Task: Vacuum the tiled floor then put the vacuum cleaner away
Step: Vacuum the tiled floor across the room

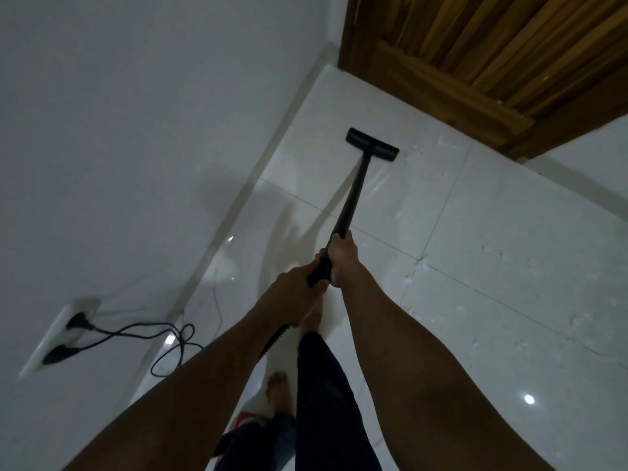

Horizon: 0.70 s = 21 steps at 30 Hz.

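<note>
A black vacuum wand (351, 195) runs from my hands down to a flat black floor head (372, 144), which rests on the glossy white tiled floor (492, 232) near the wall and the wooden door. My right hand (344, 258) grips the wand higher up. Just behind it, my left hand (294, 288) holds the wand's lower end, where a ribbed black hose (272, 345) drops away. Small white scraps (421, 265) are scattered over the tiles to the right of the head.
A brown wooden door (492, 56) stands at the top right. The white wall (119, 147) on the left carries a socket plate (59, 338) with two black plugs, and their cables (170, 348) loop onto the floor. My bare feet (280, 392) and dark trouser legs are below.
</note>
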Tool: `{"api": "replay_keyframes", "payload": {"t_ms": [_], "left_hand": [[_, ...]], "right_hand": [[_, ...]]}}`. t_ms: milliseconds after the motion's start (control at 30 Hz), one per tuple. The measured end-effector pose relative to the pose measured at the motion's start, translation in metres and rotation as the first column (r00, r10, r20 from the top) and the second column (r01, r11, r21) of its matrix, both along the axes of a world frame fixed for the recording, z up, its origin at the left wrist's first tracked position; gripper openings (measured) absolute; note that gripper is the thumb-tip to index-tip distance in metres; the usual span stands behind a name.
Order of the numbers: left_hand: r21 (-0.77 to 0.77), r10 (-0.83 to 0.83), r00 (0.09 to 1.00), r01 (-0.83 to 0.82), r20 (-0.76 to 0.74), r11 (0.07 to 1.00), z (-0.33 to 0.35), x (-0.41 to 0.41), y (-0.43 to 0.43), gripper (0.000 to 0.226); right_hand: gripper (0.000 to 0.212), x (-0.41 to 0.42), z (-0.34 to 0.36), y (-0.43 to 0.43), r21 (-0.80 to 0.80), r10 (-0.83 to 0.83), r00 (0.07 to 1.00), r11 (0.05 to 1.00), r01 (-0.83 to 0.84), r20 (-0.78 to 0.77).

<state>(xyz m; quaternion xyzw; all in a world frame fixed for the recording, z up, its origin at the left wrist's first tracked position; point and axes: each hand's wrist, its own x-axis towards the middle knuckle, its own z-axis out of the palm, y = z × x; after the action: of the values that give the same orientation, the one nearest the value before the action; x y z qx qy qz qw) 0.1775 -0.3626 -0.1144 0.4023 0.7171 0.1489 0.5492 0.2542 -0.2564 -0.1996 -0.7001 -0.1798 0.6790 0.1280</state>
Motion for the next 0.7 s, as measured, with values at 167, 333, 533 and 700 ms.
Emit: {"api": "replay_keyframes", "payload": {"t_ms": [167, 333, 533, 700], "left_hand": [[-0.025, 0.012, 1.000, -0.011, 0.027, 1.000, -0.014, -0.004, 0.062, 0.039], [-0.032, 0.012, 1.000, -0.011, 0.028, 0.999, -0.029, -0.005, 0.115, 0.048], [-0.117, 0.145, 0.984, -0.133, 0.107, 0.984, -0.049, -0.007, 0.151, 0.055], [-0.092, 0.187, 0.979, -0.179, 0.084, 0.980, -0.063, -0.009, 0.145, 0.050]], "right_hand": [[0.052, -0.003, -0.009, 0.063, -0.039, -0.001, 1.000, 0.999, 0.000, -0.004], [0.053, -0.006, -0.018, 0.119, -0.028, 0.027, 0.999, 0.999, -0.026, 0.026], [0.048, -0.010, -0.036, 0.165, -0.033, 0.018, 1.000, 0.999, -0.017, 0.015], [0.049, -0.013, -0.046, 0.179, -0.085, -0.053, 0.999, 0.995, 0.052, -0.013]]}}
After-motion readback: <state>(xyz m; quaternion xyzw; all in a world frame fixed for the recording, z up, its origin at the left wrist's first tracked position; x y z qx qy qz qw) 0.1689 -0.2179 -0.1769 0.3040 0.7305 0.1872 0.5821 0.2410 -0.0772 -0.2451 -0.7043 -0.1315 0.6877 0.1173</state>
